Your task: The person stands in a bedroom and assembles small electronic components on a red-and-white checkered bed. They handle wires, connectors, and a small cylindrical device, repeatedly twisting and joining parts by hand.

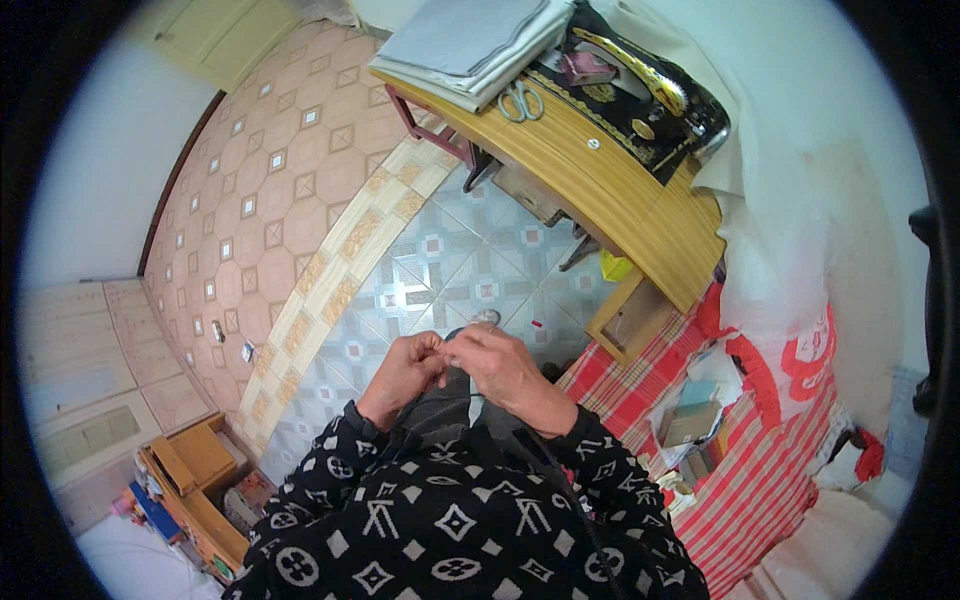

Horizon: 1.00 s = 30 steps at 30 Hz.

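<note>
My left hand (406, 372) and my right hand (502, 368) meet in front of my body, above my lap. Both have their fingers closed in a pinch, tip close to tip. Whatever they hold is too small to make out. Past them, on the blue patterned floor (470, 245), lies a small red object (537, 323). The wooden table (600, 190) stands ahead and to the right, apart from my hands. On it are a black and gold sewing machine (690, 105), scissors with grey handles (520, 102) and a small round white piece (593, 144).
Folded grey cloth (460, 40) is stacked at the table's far left. An open wooden drawer (632, 318) juts out at the near end. Red checked cloth (740, 480) spreads to my right, with a box of papers (693, 425). A wooden cabinet (195, 480) stands at lower left.
</note>
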Each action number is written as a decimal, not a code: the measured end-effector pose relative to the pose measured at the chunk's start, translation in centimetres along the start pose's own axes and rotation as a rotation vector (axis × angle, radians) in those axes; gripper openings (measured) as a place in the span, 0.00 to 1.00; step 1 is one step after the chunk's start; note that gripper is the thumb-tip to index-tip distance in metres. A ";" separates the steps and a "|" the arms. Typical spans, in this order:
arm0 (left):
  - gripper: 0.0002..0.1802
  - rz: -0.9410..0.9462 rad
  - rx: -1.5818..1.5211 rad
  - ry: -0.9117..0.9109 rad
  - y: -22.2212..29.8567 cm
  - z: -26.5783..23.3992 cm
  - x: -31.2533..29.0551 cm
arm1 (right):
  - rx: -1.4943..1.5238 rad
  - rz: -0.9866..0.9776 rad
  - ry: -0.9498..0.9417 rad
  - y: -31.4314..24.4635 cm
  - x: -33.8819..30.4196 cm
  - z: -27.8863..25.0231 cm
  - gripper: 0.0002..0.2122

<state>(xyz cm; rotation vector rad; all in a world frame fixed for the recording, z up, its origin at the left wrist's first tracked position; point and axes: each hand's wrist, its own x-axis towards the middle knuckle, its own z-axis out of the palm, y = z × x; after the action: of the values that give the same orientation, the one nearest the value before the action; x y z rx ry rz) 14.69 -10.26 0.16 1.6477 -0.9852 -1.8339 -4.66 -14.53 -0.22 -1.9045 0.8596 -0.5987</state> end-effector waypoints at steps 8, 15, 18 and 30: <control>0.10 -0.012 -0.223 0.151 -4.8 -0.3 -5.2 | -0.087 -0.220 -0.188 -0.8 0.5 4.4 0.11; 0.06 0.097 -0.431 0.398 -10.1 -2.6 -8.5 | -0.050 -0.231 -0.470 -1.6 4.1 7.8 0.09; 0.04 0.077 -0.596 0.523 -12.3 -4.3 -9.6 | -0.077 -0.240 -0.494 -1.4 6.5 9.9 0.08; 0.13 0.407 -1.242 0.900 -16.8 -13.0 -14.4 | 0.501 0.368 -0.841 -9.3 15.2 27.4 0.04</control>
<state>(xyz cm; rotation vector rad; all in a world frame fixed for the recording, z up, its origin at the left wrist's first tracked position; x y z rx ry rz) 31.59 8.61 -3.93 1.0681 0.2354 -0.8313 27.23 -8.10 -3.40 -1.2937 0.4213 0.2137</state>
